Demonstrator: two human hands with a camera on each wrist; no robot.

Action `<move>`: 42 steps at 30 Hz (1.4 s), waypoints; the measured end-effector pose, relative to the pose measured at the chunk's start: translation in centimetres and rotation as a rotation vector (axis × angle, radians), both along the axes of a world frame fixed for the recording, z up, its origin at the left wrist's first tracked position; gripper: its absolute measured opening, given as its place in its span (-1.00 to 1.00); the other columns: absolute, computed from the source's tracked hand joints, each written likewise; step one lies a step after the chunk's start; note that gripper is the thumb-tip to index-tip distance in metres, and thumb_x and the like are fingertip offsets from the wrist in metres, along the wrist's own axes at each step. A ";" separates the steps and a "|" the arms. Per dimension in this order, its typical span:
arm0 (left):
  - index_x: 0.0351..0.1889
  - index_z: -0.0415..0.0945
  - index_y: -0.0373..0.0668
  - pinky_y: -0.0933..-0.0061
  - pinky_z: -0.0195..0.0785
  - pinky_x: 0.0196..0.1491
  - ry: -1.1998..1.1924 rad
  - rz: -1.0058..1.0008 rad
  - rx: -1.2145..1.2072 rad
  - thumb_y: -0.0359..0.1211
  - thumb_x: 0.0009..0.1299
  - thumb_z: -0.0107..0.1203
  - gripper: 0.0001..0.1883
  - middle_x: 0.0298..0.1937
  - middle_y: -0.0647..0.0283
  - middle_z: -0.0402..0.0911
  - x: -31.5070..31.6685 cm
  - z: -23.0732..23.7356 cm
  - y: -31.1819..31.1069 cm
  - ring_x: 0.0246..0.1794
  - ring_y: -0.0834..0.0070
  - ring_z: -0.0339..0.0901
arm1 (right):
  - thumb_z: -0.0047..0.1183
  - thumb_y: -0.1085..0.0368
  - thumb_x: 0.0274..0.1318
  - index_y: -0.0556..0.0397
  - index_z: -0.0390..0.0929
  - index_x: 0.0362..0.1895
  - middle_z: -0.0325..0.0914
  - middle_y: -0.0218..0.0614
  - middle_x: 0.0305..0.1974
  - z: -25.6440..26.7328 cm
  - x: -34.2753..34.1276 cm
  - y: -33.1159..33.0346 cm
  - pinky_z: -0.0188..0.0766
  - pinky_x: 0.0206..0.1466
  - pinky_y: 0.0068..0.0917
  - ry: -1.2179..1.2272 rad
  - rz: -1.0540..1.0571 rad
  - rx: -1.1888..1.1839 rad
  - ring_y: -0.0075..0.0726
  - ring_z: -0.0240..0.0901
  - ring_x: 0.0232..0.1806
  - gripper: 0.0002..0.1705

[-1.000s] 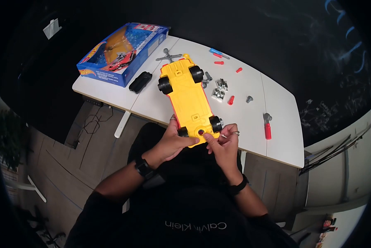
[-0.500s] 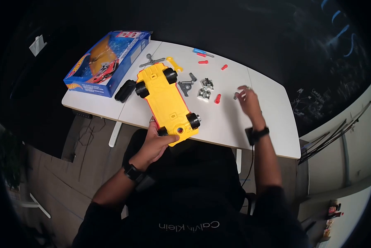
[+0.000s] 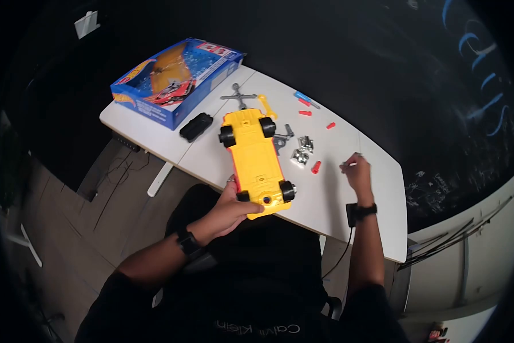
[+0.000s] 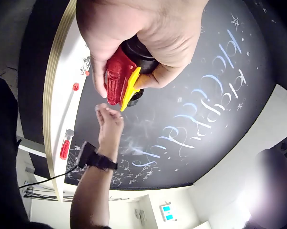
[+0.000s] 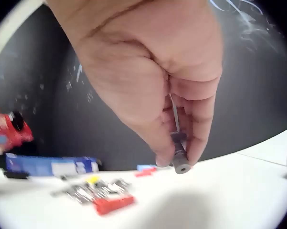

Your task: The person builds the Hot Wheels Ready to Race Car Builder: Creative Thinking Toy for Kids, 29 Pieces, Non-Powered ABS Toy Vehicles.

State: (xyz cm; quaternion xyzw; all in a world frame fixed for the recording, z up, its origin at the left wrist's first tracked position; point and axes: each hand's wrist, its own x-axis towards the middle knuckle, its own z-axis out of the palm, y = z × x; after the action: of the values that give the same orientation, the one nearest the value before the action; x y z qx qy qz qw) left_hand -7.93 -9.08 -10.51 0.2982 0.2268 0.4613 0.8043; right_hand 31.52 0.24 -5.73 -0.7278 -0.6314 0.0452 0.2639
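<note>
A toy car (image 3: 257, 163) hangs over the table's front edge, its yellow underside with black wheels turned up. My left hand (image 3: 225, 212) grips it by the near end, thumb lying on the yellow base beside a round hole. In the left wrist view the red body (image 4: 116, 76) shows between fingers and thumb. Over the table's right part is my right hand (image 3: 358, 174), pinching a small dark grey bolt-like piece (image 5: 180, 160) between thumb and fingers; its round end with a small hole points out, and the rest is partly hidden by the fingers.
On the white table (image 3: 377, 228) stand a blue toy box (image 3: 177, 83), a black tray-like part (image 3: 196, 127), a grey cross-shaped piece (image 3: 238, 96), a yellow wrench (image 3: 264, 106), silver engine-like parts (image 3: 302, 151) and several red pegs (image 3: 316, 167). A red-and-grey piece (image 4: 66, 145) lies further right.
My right hand has left the car, reached right over the table, and now pinches the grey piece that lay there. My left hand still holds the car, underside up.
</note>
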 end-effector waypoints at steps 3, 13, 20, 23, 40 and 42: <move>0.52 -0.03 -0.14 0.08 0.41 0.45 0.005 0.013 -0.005 -0.84 0.26 0.10 -0.10 0.46 0.11 0.28 0.1 -0.2 0.1 0.52 0.18 0.36 | 0.30 0.62 0.16 0.20 0.50 -0.32 0.68 -0.10 -0.20 4.0 -8.6 -5.5 0.72 -0.07 -0.44 0.530 0.367 0.212 -0.29 0.76 -0.10 -0.80; 0.56 -0.06 -0.15 0.06 0.44 0.44 -0.059 -0.006 0.059 -0.81 0.29 0.09 -0.09 0.48 0.05 0.33 0.5 -0.5 0.1 0.47 0.17 0.43 | 0.39 0.56 0.00 0.12 0.73 -0.15 0.75 -0.26 0.00 1.3 -20.0 -13.1 0.72 0.05 -0.26 -0.049 0.766 0.623 -0.19 0.74 0.00 -0.72; 0.53 0.10 -0.15 0.09 0.50 0.39 -0.136 -0.127 0.049 -0.80 0.29 0.09 -0.16 0.41 0.08 0.43 0.0 1.0 -0.1 0.41 0.21 0.50 | 0.37 0.58 0.00 0.12 0.64 -0.20 0.75 -0.25 0.06 -0.5 -19.1 -12.6 0.50 0.37 0.10 0.006 0.706 0.601 -0.09 0.71 0.14 -0.74; 0.47 0.08 -0.26 0.11 0.60 0.30 -0.078 -0.066 0.107 -0.75 0.33 0.11 -0.25 0.38 0.01 0.44 0.4 0.2 0.0 0.34 0.18 0.56 | 0.36 0.57 0.03 0.08 0.61 -0.21 0.76 -0.27 0.06 -0.1 -19.3 -12.5 0.35 0.47 0.17 -0.022 0.733 0.593 -0.07 0.69 0.19 -0.75; 0.47 -0.02 -0.23 0.21 0.61 0.25 -0.060 -0.049 0.144 -0.73 0.29 0.16 -0.18 0.36 -0.02 0.41 0.1 -0.2 0.8 0.36 0.17 0.53 | 0.30 0.35 0.20 -0.13 0.74 0.00 0.63 -0.50 -0.11 2.3 -20.5 -14.6 0.15 0.35 0.01 -0.474 0.561 0.433 -0.27 0.43 -0.11 -0.73; 0.47 -0.06 -0.21 0.18 0.61 0.26 0.036 -0.015 0.060 -0.74 0.27 0.17 -0.14 0.40 -0.01 0.37 0.3 0.0 0.3 0.39 0.17 0.50 | 0.29 0.36 0.21 -0.11 0.73 0.04 0.59 -0.48 -0.16 2.1 -19.4 -14.9 0.16 0.33 0.01 -0.421 0.576 0.450 -0.25 0.41 -0.13 -0.70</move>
State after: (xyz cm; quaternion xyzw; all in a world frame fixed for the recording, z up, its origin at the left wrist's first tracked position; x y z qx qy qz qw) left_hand -7.65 -8.81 -10.49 0.3322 0.2249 0.4565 0.7942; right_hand 12.10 -14.66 -3.62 -0.4392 -0.8433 -0.1715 0.2580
